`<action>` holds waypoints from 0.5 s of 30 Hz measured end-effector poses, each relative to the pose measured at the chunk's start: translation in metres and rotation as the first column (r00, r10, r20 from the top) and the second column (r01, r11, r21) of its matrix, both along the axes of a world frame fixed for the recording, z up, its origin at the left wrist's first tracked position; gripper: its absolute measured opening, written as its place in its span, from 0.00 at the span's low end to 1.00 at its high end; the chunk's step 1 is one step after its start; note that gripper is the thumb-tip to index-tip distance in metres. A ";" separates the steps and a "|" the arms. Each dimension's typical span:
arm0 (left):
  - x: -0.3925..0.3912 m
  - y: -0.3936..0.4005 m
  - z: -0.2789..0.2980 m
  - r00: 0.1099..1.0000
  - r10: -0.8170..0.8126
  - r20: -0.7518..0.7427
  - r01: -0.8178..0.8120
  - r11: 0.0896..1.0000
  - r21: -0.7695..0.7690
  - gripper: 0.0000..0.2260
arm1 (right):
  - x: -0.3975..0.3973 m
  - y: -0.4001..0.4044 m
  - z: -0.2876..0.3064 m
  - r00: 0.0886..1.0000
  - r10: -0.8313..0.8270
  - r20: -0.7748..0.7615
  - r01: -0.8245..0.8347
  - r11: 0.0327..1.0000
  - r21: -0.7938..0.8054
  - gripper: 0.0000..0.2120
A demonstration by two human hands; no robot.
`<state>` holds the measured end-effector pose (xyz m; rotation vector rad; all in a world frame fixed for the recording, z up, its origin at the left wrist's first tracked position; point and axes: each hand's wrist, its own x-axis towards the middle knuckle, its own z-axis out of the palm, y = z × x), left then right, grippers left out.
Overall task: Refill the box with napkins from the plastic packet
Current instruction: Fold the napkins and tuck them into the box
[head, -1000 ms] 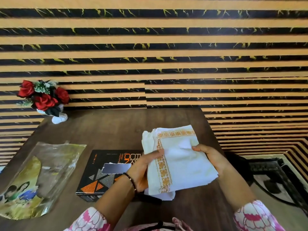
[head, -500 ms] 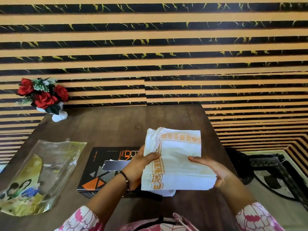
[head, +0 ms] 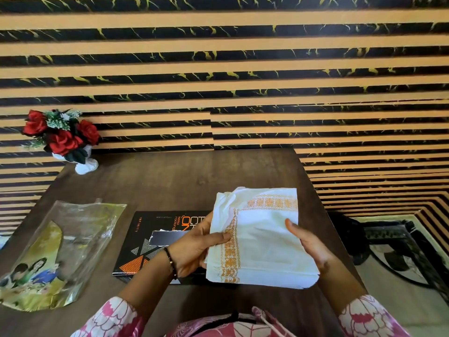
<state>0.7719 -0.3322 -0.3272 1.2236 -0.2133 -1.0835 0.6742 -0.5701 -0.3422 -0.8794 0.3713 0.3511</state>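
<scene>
A thick stack of white napkins [head: 262, 242] with an orange patterned border is held above the table's right half. My left hand [head: 194, 249] grips its left edge, thumb on top. My right hand [head: 308, 244] holds its right edge, fingers underneath. A flat black box [head: 150, 239] with orange triangles and a torn slot in its top lies on the table, partly hidden behind my left hand and the stack. The clear plastic packet [head: 60, 251], printed with a picture, lies flat at the left.
The brown wooden table [head: 170, 186] ends at a striped black-and-tan wall. A white vase of red roses [head: 63, 139] stands at its far left corner. A dark metal stand [head: 398, 246] sits on the floor to the right.
The napkin stack has turned from tilted to nearly square and squared up between both hands. The view has shifted slightly upward.
</scene>
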 end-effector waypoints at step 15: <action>0.002 0.005 -0.011 0.988 0.143 0.065 -0.141 0.990 -0.029 0.21 | 0.005 -0.006 -0.013 0.999 0.037 0.034 -0.032 0.990 -0.139 0.45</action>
